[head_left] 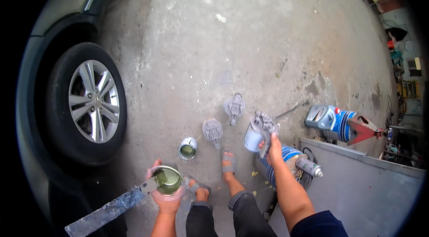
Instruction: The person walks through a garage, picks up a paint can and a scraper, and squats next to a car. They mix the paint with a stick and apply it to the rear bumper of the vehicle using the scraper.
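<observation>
Left hand [166,201]: fingers wrapped from below around a round open tin [168,180], held upright. The tin is thin metal with a bright rim; a dull olive liquid is seen inside. A long flat stirring blade [109,210], grey and crusted with rough dried coating, rests with one end in the tin and runs down and out past the left of the hand.

Right hand [273,144]: closed on the grip of a spray gun [260,133], held up and forward of the hand. The gun body is knobbly cast metal, coated grey; a smooth pale cylindrical cup is fixed to it on the side toward the left hand.

Between the two hands, lower, two feet in grey strapped sandals [229,160] are seen on the floor [214,49], which is rough stained concrete, mottled and cracked.

Just ahead of the left hand a second small tin [187,148] lies tipped on the floor, open mouth showing. Beyond it, and left of the right hand, two round grey lids with fittings [213,130] and [234,106] lie apart from one another.

Directly below the right hand a blue-and-white banded drum [286,158] stands, with a silver spray can [309,168] lying beside it. Farther right of that hand a grey plastic jug [320,117] and a red stand [363,130] are noted. Far left of the left hand, a car tyre with a silver spoked alloy wheel [93,100].
</observation>
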### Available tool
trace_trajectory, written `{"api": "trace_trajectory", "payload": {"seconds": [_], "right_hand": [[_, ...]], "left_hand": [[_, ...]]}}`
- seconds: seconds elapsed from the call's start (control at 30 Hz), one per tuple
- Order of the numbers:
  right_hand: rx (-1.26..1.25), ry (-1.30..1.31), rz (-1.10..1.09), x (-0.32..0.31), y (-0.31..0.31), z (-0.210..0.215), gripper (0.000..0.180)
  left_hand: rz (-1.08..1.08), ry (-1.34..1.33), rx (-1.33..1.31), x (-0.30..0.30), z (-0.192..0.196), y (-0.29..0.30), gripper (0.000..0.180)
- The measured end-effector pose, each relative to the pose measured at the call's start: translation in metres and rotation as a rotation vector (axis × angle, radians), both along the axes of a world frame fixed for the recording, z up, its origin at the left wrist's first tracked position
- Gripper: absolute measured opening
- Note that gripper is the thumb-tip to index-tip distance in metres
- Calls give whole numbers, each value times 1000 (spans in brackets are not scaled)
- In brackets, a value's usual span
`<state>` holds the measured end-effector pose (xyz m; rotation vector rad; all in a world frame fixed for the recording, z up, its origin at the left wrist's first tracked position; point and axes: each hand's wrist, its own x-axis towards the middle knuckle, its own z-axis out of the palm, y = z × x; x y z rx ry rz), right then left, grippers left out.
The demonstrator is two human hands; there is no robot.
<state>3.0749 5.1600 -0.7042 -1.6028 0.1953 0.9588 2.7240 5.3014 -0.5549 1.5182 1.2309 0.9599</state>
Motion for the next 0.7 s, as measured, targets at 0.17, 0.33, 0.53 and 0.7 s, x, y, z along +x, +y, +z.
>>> {"api": "trace_trajectory", "payload": {"seconds": [0.17, 0.33, 0.53, 0.7], "right_hand": [[-536, -163, 420, -28, -65, 79, 65], [-563, -709, 649, -60, -122, 157, 70], [-855, -404, 831, -62, -133, 251, 70], [-712, -1125, 715, -111, -180, 296, 77]], "left_hand": [[-23, 47, -50, -9, 100, -5, 80], [-89, -46, 18, -23, 215, -20, 66], [-152, -23, 64, -58, 295, -48, 59], [-161, -50, 132, -94, 290, -72, 55]]}}
